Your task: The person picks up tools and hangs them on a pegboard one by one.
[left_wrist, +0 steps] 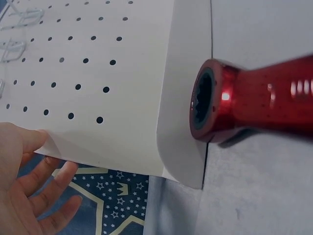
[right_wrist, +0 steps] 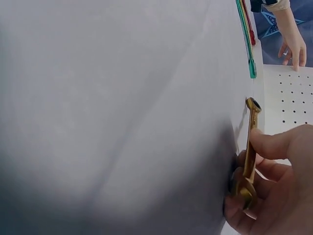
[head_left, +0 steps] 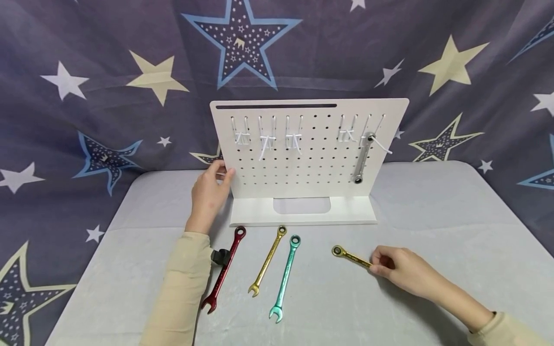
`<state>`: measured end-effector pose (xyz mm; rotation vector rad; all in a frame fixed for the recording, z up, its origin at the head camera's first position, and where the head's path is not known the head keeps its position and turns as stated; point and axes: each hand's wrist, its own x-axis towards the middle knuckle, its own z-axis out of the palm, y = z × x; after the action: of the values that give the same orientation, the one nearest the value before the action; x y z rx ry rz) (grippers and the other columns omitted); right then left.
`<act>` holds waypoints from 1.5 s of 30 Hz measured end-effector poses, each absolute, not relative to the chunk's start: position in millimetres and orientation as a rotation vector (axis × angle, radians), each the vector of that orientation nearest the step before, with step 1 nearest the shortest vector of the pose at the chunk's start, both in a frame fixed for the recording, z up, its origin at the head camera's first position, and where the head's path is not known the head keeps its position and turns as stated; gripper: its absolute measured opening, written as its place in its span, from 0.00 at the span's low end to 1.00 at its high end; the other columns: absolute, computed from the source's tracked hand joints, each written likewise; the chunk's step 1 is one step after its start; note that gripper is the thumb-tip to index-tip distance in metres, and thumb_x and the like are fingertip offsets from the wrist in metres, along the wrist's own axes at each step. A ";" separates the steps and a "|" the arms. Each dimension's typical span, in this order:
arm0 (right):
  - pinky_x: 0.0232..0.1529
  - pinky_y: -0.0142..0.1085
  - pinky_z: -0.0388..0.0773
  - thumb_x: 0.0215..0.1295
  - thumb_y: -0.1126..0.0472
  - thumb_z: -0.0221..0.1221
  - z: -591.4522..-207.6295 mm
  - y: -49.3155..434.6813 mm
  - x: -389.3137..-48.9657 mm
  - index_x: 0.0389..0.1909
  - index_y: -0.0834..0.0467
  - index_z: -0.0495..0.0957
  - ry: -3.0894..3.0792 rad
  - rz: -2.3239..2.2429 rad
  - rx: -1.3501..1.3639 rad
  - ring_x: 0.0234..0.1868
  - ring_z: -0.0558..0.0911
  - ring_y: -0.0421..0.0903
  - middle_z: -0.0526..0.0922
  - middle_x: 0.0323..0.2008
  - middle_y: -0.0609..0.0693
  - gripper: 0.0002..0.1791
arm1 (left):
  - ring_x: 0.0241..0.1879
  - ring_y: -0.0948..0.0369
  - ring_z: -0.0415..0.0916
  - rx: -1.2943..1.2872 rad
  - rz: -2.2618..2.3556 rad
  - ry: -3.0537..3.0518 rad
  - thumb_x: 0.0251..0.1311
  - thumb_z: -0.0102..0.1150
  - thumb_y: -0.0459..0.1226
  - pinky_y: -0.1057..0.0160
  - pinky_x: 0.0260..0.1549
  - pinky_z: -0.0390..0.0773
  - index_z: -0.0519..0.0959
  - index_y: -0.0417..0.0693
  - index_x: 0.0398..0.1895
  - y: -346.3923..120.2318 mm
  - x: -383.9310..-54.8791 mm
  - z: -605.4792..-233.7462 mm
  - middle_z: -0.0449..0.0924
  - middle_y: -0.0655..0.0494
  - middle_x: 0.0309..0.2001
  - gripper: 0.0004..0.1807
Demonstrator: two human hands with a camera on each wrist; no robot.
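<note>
My left hand (head_left: 209, 192) pinches the left edge of a white pegboard (head_left: 298, 168), thumb on the front face and fingers behind it. In the right wrist view, my right hand (right_wrist: 279, 171) grips a small gold combination wrench (right_wrist: 252, 122) between thumb and fingers. Its ring end points towards the board, and the open end lies by my fingers. A silver wrench (head_left: 362, 161) hangs from a hook at the board's right. On the table before the board lie a red wrench (head_left: 225, 271), a second gold wrench (head_left: 268, 262) and a green wrench (head_left: 285, 278).
Several white wire hooks (head_left: 267, 139) stick out from the upper board. Its flat foot (head_left: 251, 214) rests on a grey-covered table (head_left: 433, 216). Behind hangs a dark cloth (head_left: 329, 53) with stars. The red wrench lies close beside my left forearm (head_left: 177, 283).
</note>
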<state>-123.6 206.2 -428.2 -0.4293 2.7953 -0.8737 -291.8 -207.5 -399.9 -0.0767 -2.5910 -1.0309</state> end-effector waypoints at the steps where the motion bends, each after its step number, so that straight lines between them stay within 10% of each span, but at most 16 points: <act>1: 0.26 0.31 0.66 0.64 0.60 0.65 -428.5 206.0 -123.6 0.29 0.49 0.74 2.791 -0.881 -0.433 0.24 0.68 0.34 0.71 0.22 0.37 0.09 | 0.45 0.50 0.80 -0.076 -1.031 -2.592 0.70 0.57 0.46 0.45 0.43 0.73 0.77 0.47 0.54 -207.7 -292.2 -400.2 0.84 0.48 0.47 0.17; 27: 0.22 0.32 0.72 0.68 0.70 0.58 -432.7 194.9 -132.8 0.37 0.64 0.76 2.707 -1.407 -0.459 0.23 0.71 0.37 0.75 0.25 0.46 0.00 | 0.46 0.50 0.80 -0.075 -1.065 -2.592 0.70 0.57 0.46 0.46 0.44 0.73 0.77 0.47 0.55 -206.3 -290.2 -399.6 0.84 0.47 0.46 0.17; 45: 0.35 0.22 0.76 0.63 0.73 0.63 -419.9 176.0 -153.5 0.52 0.67 0.81 2.985 -1.652 -0.223 0.35 0.79 0.30 0.86 0.38 0.55 0.15 | 0.47 0.50 0.80 -0.050 -1.058 -2.603 0.71 0.56 0.46 0.46 0.45 0.72 0.77 0.48 0.55 -206.0 -290.4 -398.6 0.83 0.48 0.47 0.17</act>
<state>-153.5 176.0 -419.9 -0.2231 2.9847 -1.6520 -290.4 -206.0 -398.6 -0.0503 -2.6030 -1.0584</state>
